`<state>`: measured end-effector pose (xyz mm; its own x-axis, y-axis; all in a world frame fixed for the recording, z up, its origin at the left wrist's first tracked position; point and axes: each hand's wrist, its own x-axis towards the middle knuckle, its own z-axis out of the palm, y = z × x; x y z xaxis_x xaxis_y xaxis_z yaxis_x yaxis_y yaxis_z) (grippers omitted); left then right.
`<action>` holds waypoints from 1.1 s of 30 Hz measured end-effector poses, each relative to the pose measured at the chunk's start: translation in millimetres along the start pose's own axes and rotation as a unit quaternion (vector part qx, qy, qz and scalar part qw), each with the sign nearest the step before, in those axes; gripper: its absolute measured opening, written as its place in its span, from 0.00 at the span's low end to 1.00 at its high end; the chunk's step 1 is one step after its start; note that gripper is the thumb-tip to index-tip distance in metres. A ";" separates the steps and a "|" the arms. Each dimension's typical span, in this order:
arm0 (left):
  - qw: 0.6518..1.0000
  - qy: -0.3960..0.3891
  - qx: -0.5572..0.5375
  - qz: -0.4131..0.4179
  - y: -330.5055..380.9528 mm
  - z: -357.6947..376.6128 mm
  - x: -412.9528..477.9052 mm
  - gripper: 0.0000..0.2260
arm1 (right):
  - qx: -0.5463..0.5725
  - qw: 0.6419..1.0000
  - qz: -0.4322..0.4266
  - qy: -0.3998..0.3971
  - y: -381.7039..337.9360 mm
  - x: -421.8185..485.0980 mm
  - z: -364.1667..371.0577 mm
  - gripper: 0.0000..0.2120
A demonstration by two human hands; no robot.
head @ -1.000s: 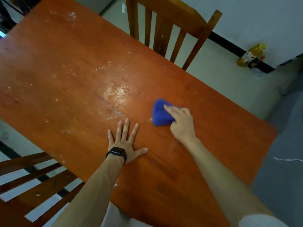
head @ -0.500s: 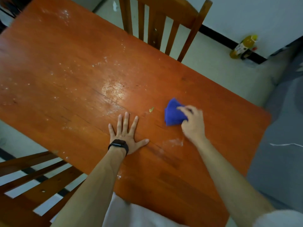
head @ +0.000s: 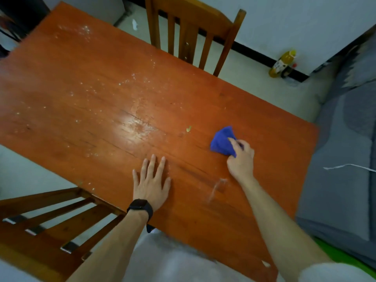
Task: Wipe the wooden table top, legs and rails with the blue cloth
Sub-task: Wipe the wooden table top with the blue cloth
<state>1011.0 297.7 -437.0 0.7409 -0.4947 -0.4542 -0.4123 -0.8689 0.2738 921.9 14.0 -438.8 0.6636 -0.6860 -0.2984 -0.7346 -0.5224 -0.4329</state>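
The reddish wooden table top (head: pixel 85 82) fills most of the view, speckled with white crumbs and dust on its left and middle. A bunched blue cloth (head: pixel 221 140) lies on the right part of the top, and my right hand (head: pixel 241 159) grips its near side and presses it to the wood. My left hand (head: pixel 151 183) rests flat on the table near the front edge, fingers spread, with a black watch on the wrist. A small pale green scrap (head: pixel 188 128) lies left of the cloth. Table legs and rails are hidden.
A wooden chair (head: pixel 191 35) stands at the far side of the table and another chair (head: pixel 46 224) at the near left. A yellow bottle (head: pixel 281 63) stands on the floor by the wall. Grey sofa cushions (head: pixel 341 169) lie close to the table's right end.
My right hand has slid the blue cloth to the right across the table top, uncovering the small green scrap. My left hand has stayed flat in place.
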 end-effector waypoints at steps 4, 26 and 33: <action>0.997 -0.042 -0.023 -0.059 -16.2 6.9 -44.5 0.30 | 0.025 0.989 -0.094 -0.113 -13.8 -102.0 43.8 0.30; 0.983 -0.173 0.053 0.010 -47.0 23.9 -78.5 0.41 | 0.123 0.972 -0.075 -0.187 -7.3 -202.4 45.2 0.25; 0.984 -0.164 0.068 0.022 -48.1 29.5 -76.8 0.40 | 0.003 0.999 0.043 0.004 18.4 -119.5 22.6 0.29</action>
<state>958.3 377.0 -440.3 0.5198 -0.4907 -0.6993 -0.5239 -0.8297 0.1927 832.3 97.8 -430.4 0.5970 -0.7318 -0.3288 -0.7880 -0.4579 -0.4116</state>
